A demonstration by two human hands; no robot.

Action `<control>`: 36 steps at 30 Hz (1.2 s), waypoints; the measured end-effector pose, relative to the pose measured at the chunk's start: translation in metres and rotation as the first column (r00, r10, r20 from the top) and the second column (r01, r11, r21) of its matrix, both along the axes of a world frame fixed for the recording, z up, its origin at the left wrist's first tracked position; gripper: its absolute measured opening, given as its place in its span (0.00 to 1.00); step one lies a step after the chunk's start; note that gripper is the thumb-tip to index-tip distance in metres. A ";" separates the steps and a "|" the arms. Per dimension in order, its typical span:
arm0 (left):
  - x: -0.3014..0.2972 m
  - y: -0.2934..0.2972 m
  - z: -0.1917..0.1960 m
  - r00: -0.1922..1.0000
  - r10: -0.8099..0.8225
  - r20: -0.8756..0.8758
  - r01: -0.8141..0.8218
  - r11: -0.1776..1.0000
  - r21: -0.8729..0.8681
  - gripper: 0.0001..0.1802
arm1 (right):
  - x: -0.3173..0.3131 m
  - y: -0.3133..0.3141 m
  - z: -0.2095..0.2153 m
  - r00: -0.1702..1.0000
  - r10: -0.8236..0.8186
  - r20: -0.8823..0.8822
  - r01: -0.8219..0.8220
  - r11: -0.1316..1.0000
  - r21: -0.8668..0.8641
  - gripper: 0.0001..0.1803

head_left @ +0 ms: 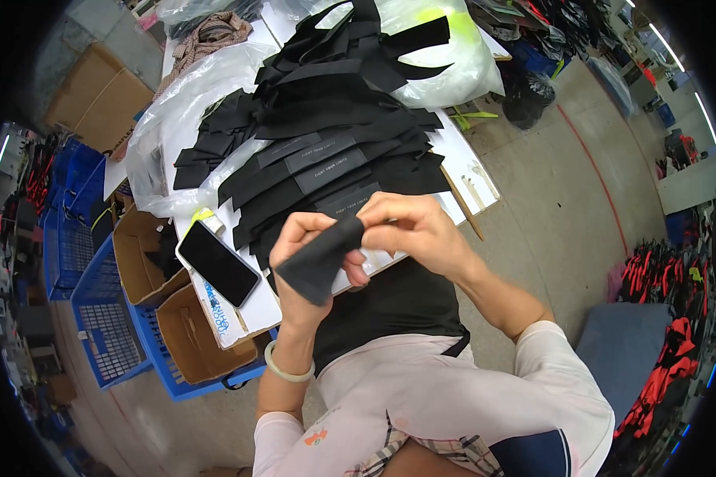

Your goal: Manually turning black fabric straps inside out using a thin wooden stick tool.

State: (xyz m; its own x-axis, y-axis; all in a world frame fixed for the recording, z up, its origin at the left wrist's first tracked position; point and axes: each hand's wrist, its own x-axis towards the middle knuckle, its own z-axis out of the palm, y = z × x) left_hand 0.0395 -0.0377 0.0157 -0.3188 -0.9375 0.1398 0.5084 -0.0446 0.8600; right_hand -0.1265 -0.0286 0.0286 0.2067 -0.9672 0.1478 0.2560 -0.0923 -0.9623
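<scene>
A short black fabric strip (320, 261) is held up between my two hands, above the near edge of the table. My left hand (294, 238) is closed around it from behind, with the loose end hanging over the palm. My right hand (410, 226) pinches its upper right end between thumb and fingers. Just beyond, a large overlapping pile of black fabric strips (270, 187) covers the white table, some bearing dark printed label patches (324, 163). A black smartphone (219, 262) lies on the table to the left of my hands.
Clear plastic bags lie at the table's left (155, 151) and far right (453, 71). A wooden stick (463, 205) juts past the right edge. Cardboard boxes (195, 334) and blue crates (107, 326) stand at the lower left. Red and black goods (668, 366) hang at the right.
</scene>
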 end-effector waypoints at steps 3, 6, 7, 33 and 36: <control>0.002 -0.002 -0.005 1.000 0.016 -0.005 -0.017 0.996 -0.088 0.11 | -0.002 0.000 0.003 0.948 -0.159 -0.277 0.067 0.947 -0.315 0.09; -0.001 0.006 -0.004 0.989 0.099 0.107 -0.089 0.992 -0.093 0.10 | -0.001 0.001 0.005 0.939 -0.107 -0.327 0.025 0.969 -0.244 0.09; -0.002 0.012 -0.001 0.991 0.117 0.064 -0.116 0.993 -0.023 0.09 | 0.000 0.003 0.003 0.999 0.019 -0.051 -0.018 1.000 0.023 0.09; -0.038 -0.033 -0.002 0.775 0.490 -0.400 -0.446 0.872 0.202 0.13 | 0.041 0.047 -0.018 0.864 -0.443 -0.238 0.406 0.894 -0.192 0.22; -0.046 -0.032 0.002 0.730 0.594 -0.339 -0.600 0.794 0.099 0.12 | 0.051 0.045 -0.023 0.921 -0.370 -0.120 0.369 0.929 -0.033 0.22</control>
State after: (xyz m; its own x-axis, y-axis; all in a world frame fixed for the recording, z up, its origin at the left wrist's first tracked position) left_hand -0.0062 -0.0694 0.0175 0.3755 -0.9152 0.1463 0.6794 0.3792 0.6282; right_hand -0.0759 0.0160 0.0058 -0.1477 -0.9770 0.1541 0.0822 -0.1674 -0.9825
